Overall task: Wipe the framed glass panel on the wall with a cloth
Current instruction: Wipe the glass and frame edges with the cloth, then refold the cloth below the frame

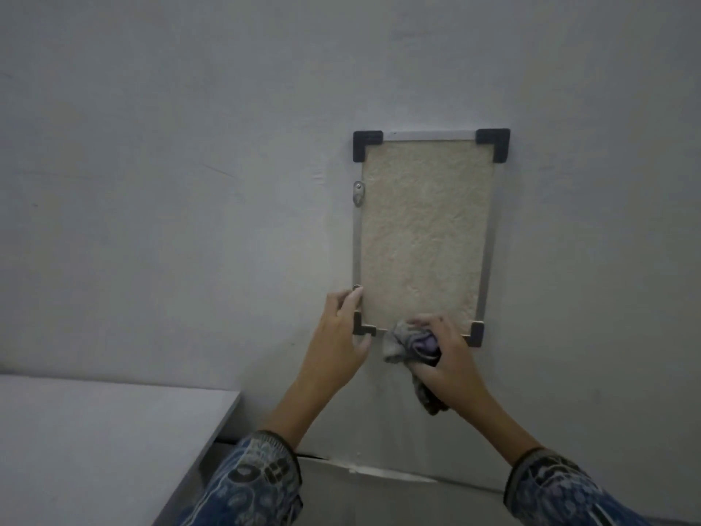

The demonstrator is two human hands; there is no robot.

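The framed glass panel (425, 237) is mounted on the grey wall (189, 146). Its lower left corner is steadied by the open left hand (337, 336); a crumpled cloth (413, 345) is gripped by the right hand (449, 354) at its bottom edge. A white table (95, 430) stands lower left. No writing is legible.

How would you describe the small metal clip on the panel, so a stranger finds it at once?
Look at the framed panel on the grey wall. Follow its left edge down from the top black corner. The clip sits there, silvery and teardrop-shaped, unlike the black corner pieces.
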